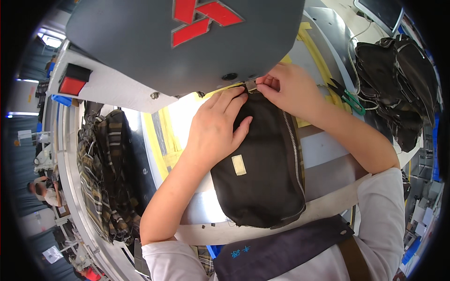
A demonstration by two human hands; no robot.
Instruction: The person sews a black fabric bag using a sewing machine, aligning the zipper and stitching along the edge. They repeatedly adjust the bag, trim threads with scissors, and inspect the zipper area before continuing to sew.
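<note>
A dark brown fabric piece [262,136], like a bag panel, lies on the metal work surface under a sewing machine's grey head [140,51]. A metal zipper [294,150] curves down its right side, and a small cream patch [239,165] sits on its face. My left hand [213,122] rests on the panel's upper left, fingers stretched out and thumb apart. At the panel's top edge, my right hand [293,91] pinches a small greyish-brown tab [251,85] between thumb and forefinger. The machine head hides whatever lies just beyond the fingertips.
Green-handled scissors [351,100] lie right of my right forearm. Dark zippered fabric pieces [398,79] are heaped at the far right. Plaid fabric [105,173] is piled at the left. Yellow tape [161,136] marks the surface. A red switch [72,85] is on the machine's white side.
</note>
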